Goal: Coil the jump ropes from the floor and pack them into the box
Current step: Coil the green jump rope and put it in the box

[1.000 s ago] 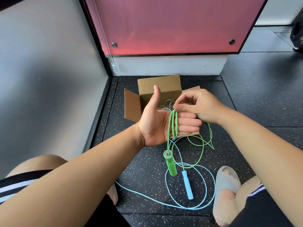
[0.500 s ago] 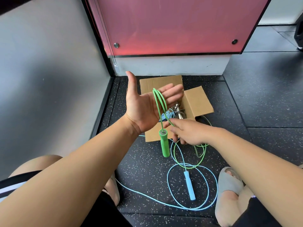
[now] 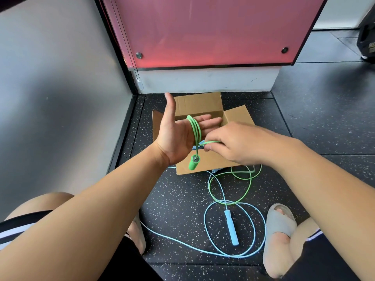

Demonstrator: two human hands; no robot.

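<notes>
My left hand is held flat above the open cardboard box, palm up, thumb raised. Several turns of the green jump rope are wound round its fingers, and the green handle dangles below the palm. My right hand pinches the green cord just right of the coil. The loose rest of the green cord lies in loops on the floor. The light blue jump rope lies looped on the floor with its blue handle in the middle.
The box stands in a corner between a grey wall on the left and a red panel with a white base behind. My knees and grey slippers flank the ropes on the black speckled floor.
My right hand has come up from below the coil to beside my left fingers, carrying the green cord. The dangling handle has risen a little; the floor loops have shrunk.
</notes>
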